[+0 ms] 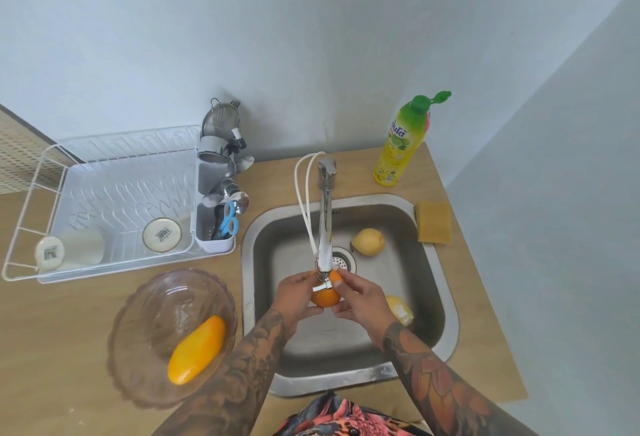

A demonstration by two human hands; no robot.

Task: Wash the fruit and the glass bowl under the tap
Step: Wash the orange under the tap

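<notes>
An orange (325, 295) is held over the steel sink (429, 262), right under the spout of the tap (325, 214). My left hand (298, 292) grips it from the left and my right hand (360, 297) from the right. A yellow pear-like fruit (369, 241) lies at the back of the basin. Another yellow fruit (401, 309) lies partly hidden behind my right wrist. The glass bowl (152, 304) stands on the counter left of the sink with a yellow mango (196, 349) in it.
A white dish rack (104, 200) with two upturned cups and a cutlery holder (216, 224) stands at the left back. A dish soap bottle (405, 143) and a yellow sponge (433, 222) sit by the sink's right back corner. Walls close in behind and to the right.
</notes>
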